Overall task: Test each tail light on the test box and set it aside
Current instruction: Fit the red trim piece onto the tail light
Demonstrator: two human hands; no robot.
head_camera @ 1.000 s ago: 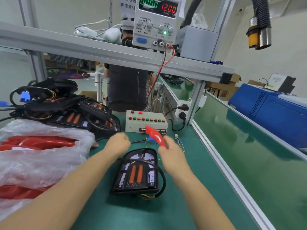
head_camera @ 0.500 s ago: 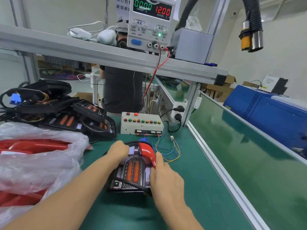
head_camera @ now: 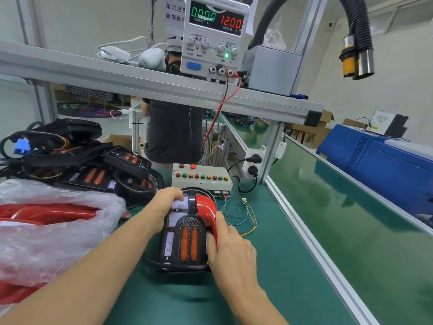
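A black tail light with two orange strips lies on the green mat in front of the beige test box. My left hand grips its upper left corner. A curved red lens piece lies along the light's right edge, and my right hand holds it there with fingers curled round its lower end. One red lamp glows on the test box. Coloured wires trail from the box to the right of the light.
A pile of black tail lights sits at the back left. Red lenses in a plastic bag lie at the left. A power supply stands on the shelf above. A person stands behind the bench. An aluminium rail borders the mat on the right.
My right hand has brought the red lens down from the air onto the tail light's right edge. My left hand has taken hold of the light's upper corner, and the light stands more upright.
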